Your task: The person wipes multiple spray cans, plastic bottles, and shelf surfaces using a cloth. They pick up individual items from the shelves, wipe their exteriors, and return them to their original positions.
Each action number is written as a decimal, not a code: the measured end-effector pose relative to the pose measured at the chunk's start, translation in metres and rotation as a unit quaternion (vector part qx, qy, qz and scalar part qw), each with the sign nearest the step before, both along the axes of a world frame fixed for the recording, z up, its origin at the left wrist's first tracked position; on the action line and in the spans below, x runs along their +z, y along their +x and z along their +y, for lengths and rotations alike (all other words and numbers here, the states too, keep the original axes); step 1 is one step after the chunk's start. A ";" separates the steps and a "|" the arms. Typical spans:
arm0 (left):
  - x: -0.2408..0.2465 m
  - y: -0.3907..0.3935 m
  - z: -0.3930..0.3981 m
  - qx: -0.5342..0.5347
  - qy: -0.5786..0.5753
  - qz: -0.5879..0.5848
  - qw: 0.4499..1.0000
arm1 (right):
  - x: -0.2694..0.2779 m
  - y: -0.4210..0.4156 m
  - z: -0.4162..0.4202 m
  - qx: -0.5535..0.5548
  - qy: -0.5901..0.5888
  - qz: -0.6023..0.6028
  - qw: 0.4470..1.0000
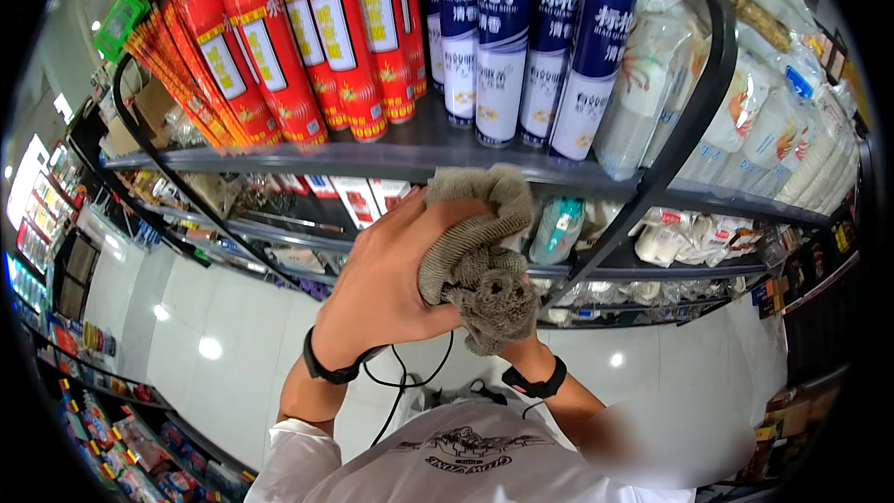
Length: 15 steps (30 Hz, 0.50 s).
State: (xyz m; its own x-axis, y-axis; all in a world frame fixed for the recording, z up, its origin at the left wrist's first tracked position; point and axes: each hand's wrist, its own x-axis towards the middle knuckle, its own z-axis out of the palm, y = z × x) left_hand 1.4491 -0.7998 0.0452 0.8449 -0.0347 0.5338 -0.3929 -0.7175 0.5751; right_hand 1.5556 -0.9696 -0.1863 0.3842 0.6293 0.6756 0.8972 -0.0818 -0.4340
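A bunched grey-brown ribbed cloth (482,258) is held up in front of the shelf's edge. My left hand (394,265) grips it from the left, its thumb across the lower part and its fingers hidden behind the folds. Beneath and behind the cloth is my right hand (525,349), mostly covered, so its fingers cannot be made out. Behind the cloth runs the dark metal shelf (335,157). Red spray cans (335,49) stand on it at the left, and blue-and-white spray cans (504,49) at the centre.
Bagged plastic cups (635,98) stand right of the cans, beside a black curved shelf bracket (691,105). Orange packaged sticks (188,77) lean at the left end. Lower shelves hold boxes (356,199) and a teal-labelled packet (559,227). A black cable (399,388) hangs below my hands.
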 end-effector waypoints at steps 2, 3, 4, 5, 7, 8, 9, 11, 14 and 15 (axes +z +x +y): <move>0.014 0.000 -0.003 0.055 0.121 0.045 0.990 | 0.012 0.002 0.002 0.008 0.048 0.043 0.998; 0.015 0.003 -0.006 0.077 0.179 0.070 0.978 | 0.018 0.002 0.001 0.005 0.061 0.055 0.997; 0.000 0.010 -0.003 0.058 0.207 -0.012 0.977 | 0.023 0.001 0.004 0.008 0.050 0.047 0.998; -0.010 0.011 0.003 0.065 0.200 -0.038 0.977 | 0.029 -0.001 0.008 0.010 0.040 0.039 0.998; -0.023 0.016 0.012 0.063 0.186 -0.097 0.976 | 0.035 -0.007 0.012 -0.014 0.058 0.080 0.995; -0.029 0.017 0.017 0.060 0.151 -0.085 0.983 | 0.028 -0.008 0.012 -0.025 0.062 0.082 0.994; -0.041 0.016 0.024 0.054 0.108 -0.100 0.988 | 0.020 -0.012 0.013 -0.031 0.069 0.088 0.993; -0.061 0.013 0.039 0.043 0.018 -0.125 0.991 | 0.018 -0.025 0.019 -0.054 0.046 0.075 0.995; -0.088 0.014 0.054 0.057 0.006 -0.299 0.953 | 0.024 -0.041 0.027 -0.079 0.050 0.110 0.990; -0.114 0.014 0.062 0.068 0.024 -0.375 0.924 | 0.024 -0.045 0.032 -0.075 0.041 0.075 0.994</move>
